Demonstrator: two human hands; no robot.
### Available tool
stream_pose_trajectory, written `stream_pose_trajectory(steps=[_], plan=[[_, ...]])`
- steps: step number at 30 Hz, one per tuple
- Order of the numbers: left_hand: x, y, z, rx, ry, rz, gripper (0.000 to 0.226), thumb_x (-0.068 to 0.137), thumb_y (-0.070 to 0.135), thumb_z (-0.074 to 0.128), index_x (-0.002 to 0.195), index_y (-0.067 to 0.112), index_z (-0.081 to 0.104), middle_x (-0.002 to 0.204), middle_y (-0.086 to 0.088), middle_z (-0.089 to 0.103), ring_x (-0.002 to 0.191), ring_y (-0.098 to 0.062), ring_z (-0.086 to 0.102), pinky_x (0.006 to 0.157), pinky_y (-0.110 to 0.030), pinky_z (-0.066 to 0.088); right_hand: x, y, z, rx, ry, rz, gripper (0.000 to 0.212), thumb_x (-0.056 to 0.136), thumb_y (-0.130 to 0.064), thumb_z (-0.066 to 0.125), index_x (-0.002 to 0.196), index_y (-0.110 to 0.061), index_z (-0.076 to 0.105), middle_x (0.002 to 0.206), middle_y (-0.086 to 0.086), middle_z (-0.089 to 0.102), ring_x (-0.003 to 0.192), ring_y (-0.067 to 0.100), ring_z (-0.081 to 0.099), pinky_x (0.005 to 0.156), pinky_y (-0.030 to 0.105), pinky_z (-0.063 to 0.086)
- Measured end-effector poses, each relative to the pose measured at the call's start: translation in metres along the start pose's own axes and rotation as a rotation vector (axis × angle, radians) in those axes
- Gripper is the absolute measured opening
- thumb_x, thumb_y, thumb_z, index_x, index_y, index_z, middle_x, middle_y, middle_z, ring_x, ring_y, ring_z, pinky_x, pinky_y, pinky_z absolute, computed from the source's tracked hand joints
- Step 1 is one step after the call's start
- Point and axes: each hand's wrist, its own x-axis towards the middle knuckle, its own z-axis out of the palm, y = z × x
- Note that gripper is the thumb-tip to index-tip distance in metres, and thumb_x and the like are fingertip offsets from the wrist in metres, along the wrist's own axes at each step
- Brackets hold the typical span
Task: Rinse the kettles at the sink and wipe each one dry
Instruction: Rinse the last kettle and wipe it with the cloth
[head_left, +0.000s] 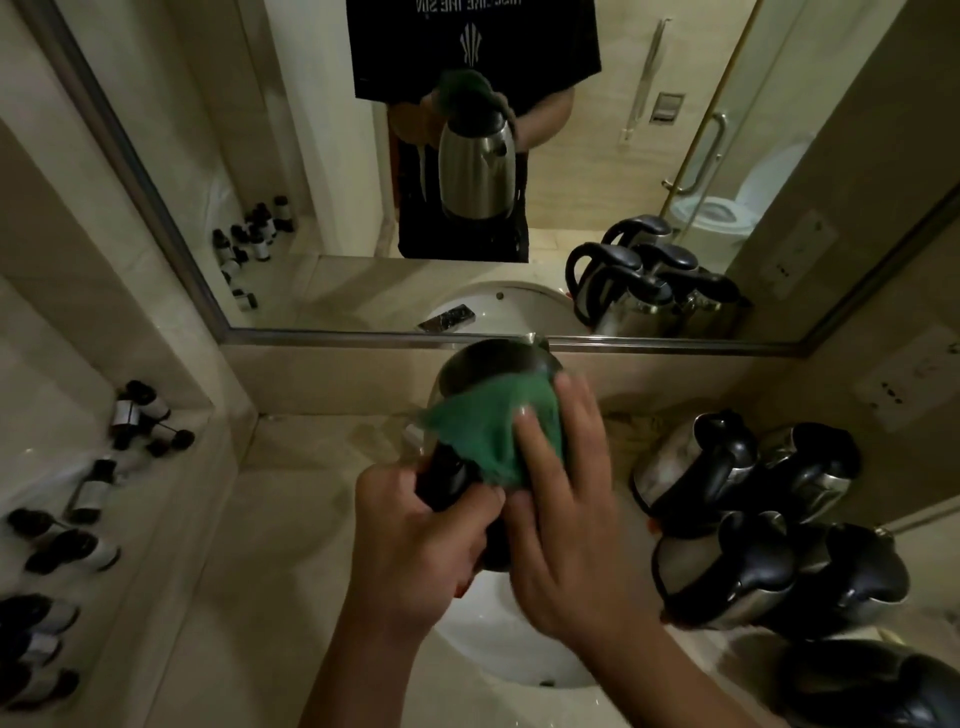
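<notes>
Over the white sink (483, 639) I grip the steel kettle's (493, 366) black handle with my left hand (415, 545); my right hand (561, 519), fingers flat, presses a green cloth (483, 431) onto it. Four more kettles (753, 530) crowd the right counter (291, 571); small bottles (67, 551) line the left shelf.

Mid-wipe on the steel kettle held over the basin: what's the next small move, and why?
Probably slide the green cloth further round the stainless steel kettle. The right hand presses the cloth flat on the near side only, while the left hand grips the black handle above the white sink; the far wall looks unwiped.
</notes>
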Motion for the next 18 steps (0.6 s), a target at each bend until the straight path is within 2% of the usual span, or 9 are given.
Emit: stream_pose_trajectory(steps=[2,3,4,5,6,10,12,15,18], plan=[[0.0,0.001,-0.007,-0.024,-0.013,-0.005,0.034,0.068,0.024,0.068,0.043,0.013,0.047,0.036,-0.008,0.035,0.032,-0.018,0.03,0.039,-0.031,0.031,-0.038,0.011,0.02,0.043,-0.032,0.107,0.052,0.108,-0.04,0.031,0.155,-0.017,0.034,0.159,0.031,0.027,0.154,0.034,0.027,0.121,0.048,0.029],[0.0,0.001,-0.012,-0.015,-0.022,-0.008,0.033,0.067,0.026,0.068,0.045,0.013,0.049,0.037,-0.008,0.035,0.033,-0.018,0.031,0.04,-0.031,0.031,-0.052,0.014,0.028,0.11,-0.04,0.292,0.053,0.106,-0.049,0.031,0.14,-0.012,0.05,0.142,0.034,0.047,0.14,0.015,0.045,0.111,0.041,0.041],[0.0,0.001,-0.016,0.005,-0.045,-0.006,0.031,0.067,0.026,0.069,0.047,0.012,0.05,0.038,-0.008,0.036,0.034,-0.019,0.032,0.04,-0.033,0.032,-0.056,0.011,0.03,0.231,-0.03,0.522,0.058,0.102,-0.062,0.031,0.112,-0.013,0.061,0.114,0.026,0.061,0.109,-0.003,0.055,0.093,0.033,0.047],[0.0,0.003,-0.02,0.023,-0.074,-0.003,0.031,0.067,0.026,0.07,0.048,0.01,0.052,0.038,-0.008,0.037,0.035,-0.019,0.033,0.038,-0.037,0.032,-0.052,0.012,0.03,0.394,0.01,0.703,0.063,0.098,-0.073,0.029,0.095,-0.019,0.061,0.093,0.016,0.062,0.087,-0.002,0.055,0.081,0.029,0.046],[0.001,0.004,-0.025,0.036,-0.101,0.001,0.032,0.068,0.025,0.071,0.05,0.007,0.052,0.039,-0.008,0.038,0.035,-0.02,0.033,0.037,-0.04,0.033,-0.042,0.017,0.028,0.586,0.056,0.815,0.061,0.097,-0.074,0.03,0.093,-0.025,0.065,0.089,0.013,0.061,0.083,0.003,0.057,0.08,0.028,0.047],[0.004,0.01,-0.037,-0.001,-0.222,0.03,0.033,0.072,0.02,0.071,0.05,0.009,0.049,0.039,-0.007,0.035,0.034,-0.017,0.03,0.039,-0.036,0.031,0.032,0.051,-0.008,1.289,0.118,1.079,0.048,0.101,-0.052,0.041,0.104,-0.028,0.083,0.117,0.006,0.076,0.125,0.023,0.065,0.111,0.04,0.047],[0.006,0.013,-0.04,-0.045,-0.288,0.052,0.033,0.074,0.017,0.067,0.049,0.01,0.048,0.038,-0.004,0.034,0.032,-0.015,0.028,0.044,-0.027,0.031,0.071,0.057,-0.029,1.361,0.019,1.033,0.052,0.102,-0.049,0.039,0.112,-0.019,0.08,0.12,0.011,0.075,0.118,0.024,0.069,0.104,0.039,0.051],[0.011,0.014,-0.045,-0.177,-0.401,0.095,0.03,0.078,0.011,0.061,0.05,0.016,0.054,0.037,0.001,0.035,0.03,-0.009,0.026,0.045,-0.025,0.028,0.116,0.064,-0.048,1.455,-0.132,0.937,0.063,0.088,-0.041,0.07,0.141,-0.009,0.06,0.142,0.019,0.061,0.132,0.034,0.057,0.117,0.05,0.039],[0.016,0.018,-0.046,-0.219,-0.489,0.116,0.028,0.079,0.011,0.061,0.054,0.024,0.059,0.038,0.006,0.037,0.032,-0.005,0.028,0.043,-0.025,0.024,0.145,0.052,-0.056,1.454,-0.358,0.614,0.02,0.085,-0.025,0.07,0.1,-0.018,0.08,0.11,0.003,0.074,0.104,0.018,0.07,0.099,0.039,0.048]])
